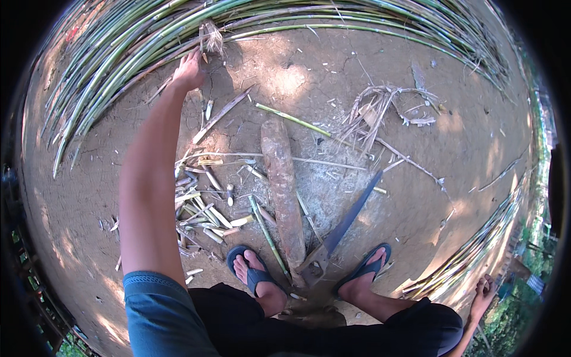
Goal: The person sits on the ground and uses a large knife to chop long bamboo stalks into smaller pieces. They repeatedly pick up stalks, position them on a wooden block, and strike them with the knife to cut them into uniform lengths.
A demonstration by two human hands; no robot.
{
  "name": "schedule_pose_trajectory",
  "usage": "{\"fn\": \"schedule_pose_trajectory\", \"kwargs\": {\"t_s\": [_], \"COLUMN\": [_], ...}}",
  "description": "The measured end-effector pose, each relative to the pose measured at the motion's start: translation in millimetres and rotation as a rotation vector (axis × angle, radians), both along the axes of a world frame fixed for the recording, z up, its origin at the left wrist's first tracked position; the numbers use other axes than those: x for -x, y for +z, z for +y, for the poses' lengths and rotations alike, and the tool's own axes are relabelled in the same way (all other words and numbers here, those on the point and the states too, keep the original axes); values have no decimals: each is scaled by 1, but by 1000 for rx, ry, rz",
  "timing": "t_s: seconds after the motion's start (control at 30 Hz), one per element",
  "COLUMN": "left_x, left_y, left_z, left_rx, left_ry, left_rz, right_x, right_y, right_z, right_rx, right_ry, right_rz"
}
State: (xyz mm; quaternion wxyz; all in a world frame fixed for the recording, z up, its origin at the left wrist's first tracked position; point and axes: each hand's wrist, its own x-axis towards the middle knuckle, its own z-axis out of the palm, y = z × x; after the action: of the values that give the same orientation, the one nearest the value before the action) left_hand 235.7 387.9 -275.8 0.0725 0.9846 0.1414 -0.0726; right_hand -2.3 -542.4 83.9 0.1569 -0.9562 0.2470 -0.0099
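Observation:
My left arm stretches forward. My left hand [189, 71] is at the near edge of a large pile of long green canes [125, 65], its fingers stretched toward them and partly hidden. A tuft of dry fibres [213, 39] lies just beyond the fingertips. Off at the lower right, beside my knee, my right hand [483, 293] hangs with its fingers loosely bent and apart, and nothing shows in it. Between my feet a handsaw [342, 229] lies with its blade slanting away to the right. Its handle rests against the near end of a thick brown log [281, 172].
Short cut cane pieces [205, 211] are scattered left of the log. A green cane [297, 123] lies past its far end. Dry leaves and stalks [375, 110] lie farther right. Another bundle of thin canes [467, 256] is at the right. The ground is bare earth.

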Motion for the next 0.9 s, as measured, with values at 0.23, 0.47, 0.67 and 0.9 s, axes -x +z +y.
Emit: {"fn": "schedule_pose_trajectory", "kwargs": {"t_s": [0.23, 0.47, 0.67, 0.9], "left_x": [-38, 0, 93, 149], "left_y": [5, 4, 52, 218], "left_z": [-29, -53, -127, -249], "left_rx": [-182, -46, 132, 416], "left_ry": [191, -56, -367, -414], "left_rz": [101, -116, -47, -121], "right_x": [2, 15, 20, 1], "right_y": [-1, -3, -4, 23], "right_z": [1, 2, 9, 61], "right_rx": [-32, -100, -44, -110], "right_ry": [-11, 17, 21, 321], "right_rz": [86, 26, 46, 118]}}
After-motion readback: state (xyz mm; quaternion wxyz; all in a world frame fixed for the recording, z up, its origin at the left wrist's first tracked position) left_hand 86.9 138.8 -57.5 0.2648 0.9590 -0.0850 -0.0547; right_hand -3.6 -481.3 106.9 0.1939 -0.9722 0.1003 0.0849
